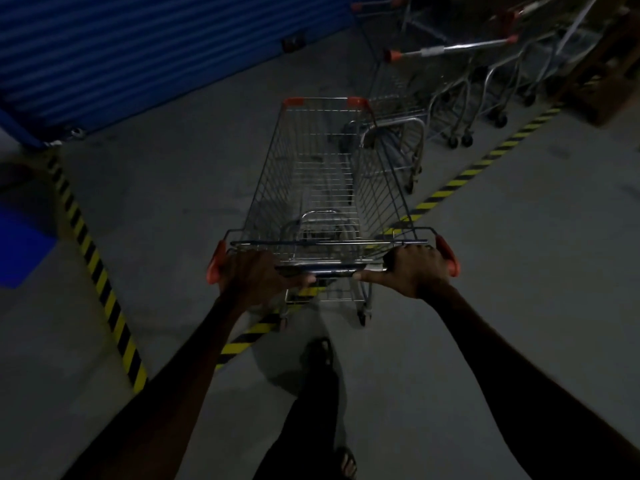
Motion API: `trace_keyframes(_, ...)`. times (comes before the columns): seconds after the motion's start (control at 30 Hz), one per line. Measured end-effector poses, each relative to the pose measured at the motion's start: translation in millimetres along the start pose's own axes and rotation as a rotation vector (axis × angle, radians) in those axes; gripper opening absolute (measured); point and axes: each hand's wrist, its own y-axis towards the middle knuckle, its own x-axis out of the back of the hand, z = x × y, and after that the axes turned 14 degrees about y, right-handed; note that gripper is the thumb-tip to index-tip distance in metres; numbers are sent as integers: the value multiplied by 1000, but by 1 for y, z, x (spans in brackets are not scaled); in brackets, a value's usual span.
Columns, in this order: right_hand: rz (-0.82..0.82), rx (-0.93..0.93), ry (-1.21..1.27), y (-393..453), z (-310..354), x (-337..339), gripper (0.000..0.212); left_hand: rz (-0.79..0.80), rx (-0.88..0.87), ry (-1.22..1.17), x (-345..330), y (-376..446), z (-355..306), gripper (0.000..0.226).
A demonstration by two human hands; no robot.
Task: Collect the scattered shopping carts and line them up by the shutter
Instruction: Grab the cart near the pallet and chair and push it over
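Note:
A wire shopping cart [322, 174] with orange corner caps stands straight ahead of me on the grey floor, empty. My left hand [256, 275] grips the left end of its handle bar and my right hand [415, 268] grips the right end. The blue ribbed shutter [138, 53] fills the upper left. Several other carts [450, 84] stand nested in a row at the upper right, just beyond my cart's front right corner.
Yellow-and-black hazard tape [460, 178] runs diagonally under the cart, and another strip [93, 261] runs down the left. A blue block [20, 247] lies at the far left. Wooden pallets [609, 74] sit at the far right. My legs and sandalled feet [322, 355] show below.

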Motion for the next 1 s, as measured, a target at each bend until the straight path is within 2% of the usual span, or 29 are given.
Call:
trace_keyframes(0.17,26,31,-16,104,-33,22,101,-46,8,12,13,94,-13,104)
trace_keyframes(0.33,99,37,10,209,-60,50,93,-27,16,9,27,193,-24,102)
trace_keyframes(0.43,93,70,5,269,-76,61,94,-106,-4,-65,38,241,-30,93)
trace_keyframes(0.53,76,83,-17,325,-92,65,93,6,31,-145,54,289,-32,96)
trace_keyframes(0.57,64,101,-36,343,-97,65,93,13,43,-126,57,303,-33,94)
trace_keyframes(0.7,31,176,-8,410,-116,70,97,-156,62,83,60,352,-38,88)
trace_keyframes(0.77,24,200,34,440,-124,74,95,-105,75,72,67,379,-39,86)
trace_keyframes(0.83,34,218,61,468,-130,79,84,-33,118,53,78,405,-43,89)
trace_keyframes(0.93,70,228,86,509,-136,87,75,-203,163,185,88,435,-53,77)
trace_keyframes(1.0,67,267,72,535,-143,91,78,-125,194,108,87,456,-57,82)
